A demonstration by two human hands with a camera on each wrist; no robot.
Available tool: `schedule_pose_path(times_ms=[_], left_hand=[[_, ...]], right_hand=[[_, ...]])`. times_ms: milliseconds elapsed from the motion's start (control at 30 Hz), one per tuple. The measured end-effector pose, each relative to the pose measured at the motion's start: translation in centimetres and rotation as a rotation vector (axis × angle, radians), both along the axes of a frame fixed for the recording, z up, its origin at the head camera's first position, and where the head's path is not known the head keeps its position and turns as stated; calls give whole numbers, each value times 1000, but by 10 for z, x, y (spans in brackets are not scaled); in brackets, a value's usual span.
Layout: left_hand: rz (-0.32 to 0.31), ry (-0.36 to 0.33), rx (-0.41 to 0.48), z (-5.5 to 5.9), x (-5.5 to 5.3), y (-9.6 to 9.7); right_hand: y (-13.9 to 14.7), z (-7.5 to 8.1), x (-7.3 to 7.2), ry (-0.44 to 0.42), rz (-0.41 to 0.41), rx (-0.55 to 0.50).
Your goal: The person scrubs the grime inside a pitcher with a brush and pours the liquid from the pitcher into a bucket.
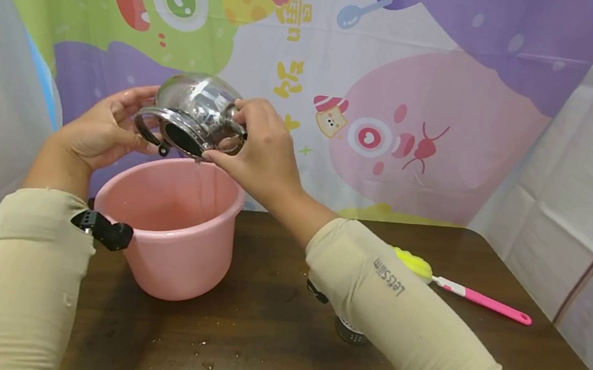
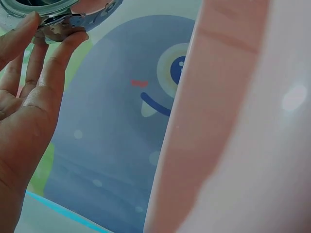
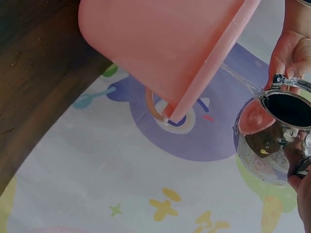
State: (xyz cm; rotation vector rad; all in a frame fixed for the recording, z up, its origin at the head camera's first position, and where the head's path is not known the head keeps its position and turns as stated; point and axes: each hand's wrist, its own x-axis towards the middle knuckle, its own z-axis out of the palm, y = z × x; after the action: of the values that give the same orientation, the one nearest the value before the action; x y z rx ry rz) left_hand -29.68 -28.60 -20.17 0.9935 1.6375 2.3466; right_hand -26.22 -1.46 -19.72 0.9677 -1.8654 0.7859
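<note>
A shiny silver teapot [image 1: 194, 94] is tilted on its side above a pink bucket [image 1: 173, 262], its round mouth turned downward. A thin stream of water [image 1: 200, 186] runs from the mouth into the bucket. My left hand [image 1: 102, 125] holds the pot at its handle side, thumb near the dark handle [image 1: 147, 128] and fingers behind the body. On the opposite side, my right hand [image 1: 267, 151] grips the pot around the spout, thumb at the rim of the mouth. The right wrist view shows the dark opening [image 3: 289, 109] and the bucket wall [image 3: 146, 43].
On the brown table [image 1: 280, 286] lies a brush [image 1: 495, 304] with a yellow head and pink handle. A small perforated metal cylinder [image 1: 350, 333] is mostly hidden under my right sleeve. Water drops [image 1: 208, 365] dot the table's front. A cartoon-print curtain [image 1: 298, 172] hangs behind the bucket.
</note>
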Motion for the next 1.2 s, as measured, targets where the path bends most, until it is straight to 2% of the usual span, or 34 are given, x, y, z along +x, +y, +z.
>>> schedule_pose_path(times_ms=[400,633,900,1200], left_hand=[[-8,33,39,-3,1,2],[23,49,58,-7,2,4],[29,91,87,-9,3,6],[67,131,97,-17,5,7]], right_hand=[[1,0,2,34,-5,24],[3,-1,2,55,1,54],[1,-3,2,120,11,59],[0,-7,1,209,18,87]])
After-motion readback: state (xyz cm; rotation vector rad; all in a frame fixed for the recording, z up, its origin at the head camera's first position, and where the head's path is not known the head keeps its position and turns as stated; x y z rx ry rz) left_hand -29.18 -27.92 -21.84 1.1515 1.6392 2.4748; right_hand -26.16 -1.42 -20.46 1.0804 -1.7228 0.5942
